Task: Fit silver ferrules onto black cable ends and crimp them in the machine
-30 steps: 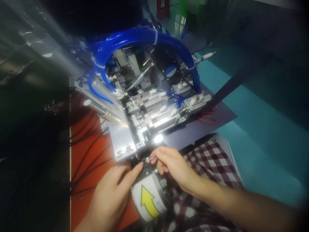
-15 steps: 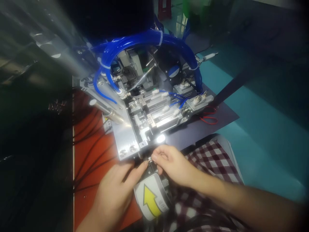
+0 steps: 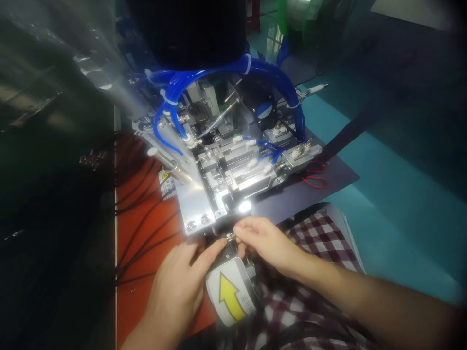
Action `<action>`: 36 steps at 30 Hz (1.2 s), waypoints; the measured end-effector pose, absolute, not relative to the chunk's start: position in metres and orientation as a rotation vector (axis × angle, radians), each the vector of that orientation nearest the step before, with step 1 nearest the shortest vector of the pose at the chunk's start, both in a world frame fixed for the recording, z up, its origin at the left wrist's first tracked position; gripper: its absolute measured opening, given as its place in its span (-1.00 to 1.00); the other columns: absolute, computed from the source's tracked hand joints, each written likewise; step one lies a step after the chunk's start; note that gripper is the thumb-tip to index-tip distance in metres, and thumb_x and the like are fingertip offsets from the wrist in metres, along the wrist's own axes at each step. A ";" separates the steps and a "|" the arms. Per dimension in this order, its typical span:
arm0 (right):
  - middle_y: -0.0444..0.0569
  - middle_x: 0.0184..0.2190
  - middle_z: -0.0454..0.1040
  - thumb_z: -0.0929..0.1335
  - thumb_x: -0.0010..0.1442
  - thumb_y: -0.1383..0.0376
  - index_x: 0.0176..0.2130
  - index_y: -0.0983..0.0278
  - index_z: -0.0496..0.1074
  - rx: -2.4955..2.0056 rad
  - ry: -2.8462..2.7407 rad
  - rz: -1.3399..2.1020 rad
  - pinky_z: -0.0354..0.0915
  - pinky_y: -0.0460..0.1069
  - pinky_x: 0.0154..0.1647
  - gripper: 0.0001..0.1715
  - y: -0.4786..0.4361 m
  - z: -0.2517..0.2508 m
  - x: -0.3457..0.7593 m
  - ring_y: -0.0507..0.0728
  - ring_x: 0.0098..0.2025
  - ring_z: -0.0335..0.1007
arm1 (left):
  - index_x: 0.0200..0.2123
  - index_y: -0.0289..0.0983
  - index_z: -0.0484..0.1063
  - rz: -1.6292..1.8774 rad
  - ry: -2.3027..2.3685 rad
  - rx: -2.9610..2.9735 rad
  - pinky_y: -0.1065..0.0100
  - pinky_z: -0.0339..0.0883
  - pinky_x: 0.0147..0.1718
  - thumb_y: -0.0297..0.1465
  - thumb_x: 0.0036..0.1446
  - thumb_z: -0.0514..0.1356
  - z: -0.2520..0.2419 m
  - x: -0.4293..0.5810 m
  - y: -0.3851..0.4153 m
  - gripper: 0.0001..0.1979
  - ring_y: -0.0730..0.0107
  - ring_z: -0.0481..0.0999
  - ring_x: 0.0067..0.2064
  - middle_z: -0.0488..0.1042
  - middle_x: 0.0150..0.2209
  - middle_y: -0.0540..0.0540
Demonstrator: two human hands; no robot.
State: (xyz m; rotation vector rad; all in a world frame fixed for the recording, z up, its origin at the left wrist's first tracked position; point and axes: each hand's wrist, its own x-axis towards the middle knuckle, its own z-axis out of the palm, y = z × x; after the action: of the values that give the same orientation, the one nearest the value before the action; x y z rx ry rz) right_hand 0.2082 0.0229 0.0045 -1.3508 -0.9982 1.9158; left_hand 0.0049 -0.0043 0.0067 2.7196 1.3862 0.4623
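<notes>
Head view: orange mat (image 3: 146, 272), teal floor (image 3: 383, 194)

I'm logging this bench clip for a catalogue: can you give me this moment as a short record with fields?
Setting: silver metal fixture machine with blue air hoses, on an orange mat
Left hand: forefinger touching a small shiny metal part
Right hand: fingertips pinching the same part
Nearby: white label with yellow arrow, red wire loop, black cables
Lighting: bright spot lamp
</notes>
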 end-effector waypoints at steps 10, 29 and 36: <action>-0.20 -0.66 0.32 0.23 0.27 0.20 -0.51 0.25 0.26 -1.361 -1.205 1.805 0.19 -0.07 -0.44 -0.67 0.022 -0.003 0.213 0.02 -0.56 0.29 | 0.04 -0.15 0.41 0.434 1.379 2.714 0.41 0.19 -0.48 -0.55 0.22 -0.07 0.008 0.004 -0.004 -0.57 0.35 0.33 -0.40 0.34 -0.36 -0.08; -0.19 -0.61 0.32 0.34 0.04 0.39 -0.49 0.26 0.34 -1.418 -1.339 1.629 0.18 -0.08 -0.52 -0.90 0.024 0.007 0.212 0.01 -0.54 0.27 | -0.01 -0.23 0.42 0.343 1.284 2.848 0.44 0.28 -0.49 -0.58 0.21 -0.08 0.020 0.009 0.001 -0.60 0.37 0.39 -0.39 0.39 -0.32 -0.12; -0.20 -0.64 0.37 0.31 0.16 0.26 -0.48 0.29 0.34 -1.180 -0.985 1.978 0.22 -0.06 -0.42 -0.79 0.028 -0.001 0.219 0.01 -0.56 0.34 | 0.03 -0.17 0.40 0.382 1.306 2.894 0.45 0.21 -0.55 -0.57 0.22 -0.12 0.013 0.006 0.003 -0.55 0.37 0.34 -0.45 0.38 -0.37 -0.10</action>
State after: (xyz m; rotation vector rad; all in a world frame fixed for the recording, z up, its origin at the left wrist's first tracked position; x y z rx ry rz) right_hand 0.2191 0.0281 -0.0013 -1.1798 -0.9851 1.9782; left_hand 0.0065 0.0032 0.0132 2.8940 1.3058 0.3824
